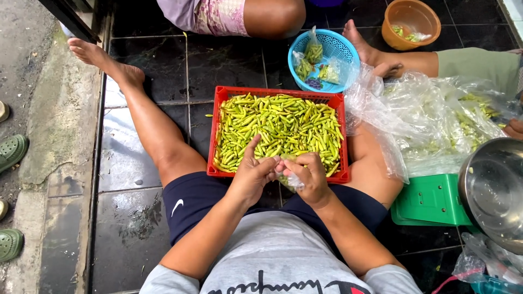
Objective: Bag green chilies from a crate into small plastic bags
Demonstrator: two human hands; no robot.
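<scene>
1. Far left, three green sandals [11, 151] are lying on the concrete strip beside the dark tiled floor [158, 65].
2. The left hand [251, 175] is sitting at the near edge of the red crate [219, 130], fingers curled, thumb reaching onto the heap of green chillies [280, 126].
3. Just beside it, the right hand [309, 175] is closing around a small clear bag [291, 181] of chillies; the bag is hanging between both hands, over the crate's near rim, and the left fingertips are touching its top.
4. One red crate, piled full: too many chillies to count.
5. Behind it, one blue basket [343, 50] is holding several filled small bags.
6. Further right, one orange bowl [414, 15] is holding a few chillies.
7. A heap of clear plastic sheeting [414, 120] is covering more chillies.
8. One green scale [430, 200] and one steel bowl [493, 190] are sitting at the right edge.
</scene>
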